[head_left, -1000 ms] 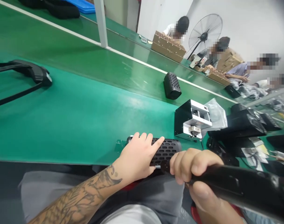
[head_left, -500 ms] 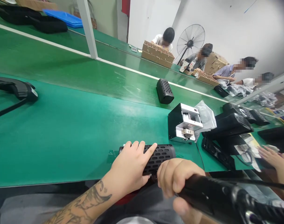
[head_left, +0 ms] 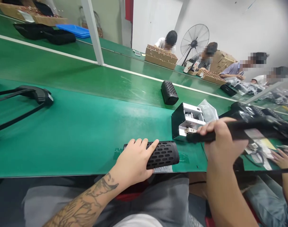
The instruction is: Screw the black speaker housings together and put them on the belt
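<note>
My left hand (head_left: 135,160) lies over a black slotted housing (head_left: 164,154) near the front edge of the green bench, fingers across its top and thumb along the near side. In my right hand (head_left: 220,138) is a long black electric screwdriver (head_left: 238,128), blurred by motion. It is raised to the right of the housing, apart from it, with its front end before a small black and white machine (head_left: 188,121). Clear tape (head_left: 183,157) shows on the bench at both ends of the housing.
A second slotted housing (head_left: 169,93) stands farther back. Black straps with a buckle-like piece (head_left: 36,94) lie on the left. Black parts (head_left: 250,110) crowd the right, where a co-worker's hand (head_left: 282,159) rests. Several people sit across the line behind cardboard boxes (head_left: 161,57).
My right hand has lifted the screwdriver away from the housing, up and to the right. My left hand stays on the housing. The view has shifted slightly left.
</note>
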Action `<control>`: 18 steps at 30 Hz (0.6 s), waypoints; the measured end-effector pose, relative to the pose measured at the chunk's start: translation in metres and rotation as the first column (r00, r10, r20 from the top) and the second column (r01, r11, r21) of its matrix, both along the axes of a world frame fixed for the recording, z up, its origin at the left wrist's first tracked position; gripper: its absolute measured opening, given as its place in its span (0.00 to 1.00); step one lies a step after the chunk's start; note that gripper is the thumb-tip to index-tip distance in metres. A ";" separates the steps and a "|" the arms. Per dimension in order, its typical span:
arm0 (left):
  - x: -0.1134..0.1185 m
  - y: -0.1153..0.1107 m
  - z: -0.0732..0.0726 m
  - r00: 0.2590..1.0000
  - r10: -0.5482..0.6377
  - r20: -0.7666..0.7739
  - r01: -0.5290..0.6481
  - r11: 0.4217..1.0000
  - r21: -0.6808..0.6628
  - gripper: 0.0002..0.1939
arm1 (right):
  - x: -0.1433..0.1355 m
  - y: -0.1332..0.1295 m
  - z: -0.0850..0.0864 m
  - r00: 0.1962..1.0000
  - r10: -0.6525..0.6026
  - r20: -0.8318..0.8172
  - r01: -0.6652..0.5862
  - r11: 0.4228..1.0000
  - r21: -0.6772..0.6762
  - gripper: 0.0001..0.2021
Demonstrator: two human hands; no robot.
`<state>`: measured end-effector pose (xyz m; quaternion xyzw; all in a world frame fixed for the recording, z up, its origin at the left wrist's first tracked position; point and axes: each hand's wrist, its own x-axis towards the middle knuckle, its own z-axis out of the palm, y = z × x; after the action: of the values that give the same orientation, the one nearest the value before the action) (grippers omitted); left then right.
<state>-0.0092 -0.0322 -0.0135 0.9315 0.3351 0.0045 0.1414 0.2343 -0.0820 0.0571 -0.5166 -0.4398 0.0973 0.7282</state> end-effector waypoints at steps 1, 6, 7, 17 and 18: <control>0.001 0.000 -0.001 1.000 0.003 0.016 -0.003 1.000 0.005 0.54 | 0.018 0.011 0.001 0.984 -0.172 0.056 0.172 0.985 -0.008 0.16; -0.009 0.001 -0.023 0.971 -0.047 0.233 0.031 0.997 0.070 0.46 | 0.076 0.041 -0.022 0.944 -0.322 0.069 0.323 0.946 -0.012 0.11; -0.016 0.003 -0.030 0.949 -0.048 0.313 0.025 0.997 0.077 0.40 | 0.080 0.041 -0.028 0.946 -0.317 0.069 0.318 0.948 -0.013 0.12; -0.098 0.016 -0.080 0.760 0.238 0.605 -0.032 0.943 -0.331 0.66 | 0.031 0.001 0.012 0.998 -0.070 0.003 0.070 0.994 0.085 0.19; -0.098 0.012 -0.082 0.774 0.247 0.583 -0.034 0.936 -0.351 0.69 | 0.020 -0.005 0.020 1.000 -0.014 -0.004 0.015 0.994 0.107 0.18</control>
<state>-0.1068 -0.0202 -0.0950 0.8144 0.3360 0.2654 0.3917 0.2545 -0.0867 0.0768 -0.4798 -0.4393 0.0692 0.7563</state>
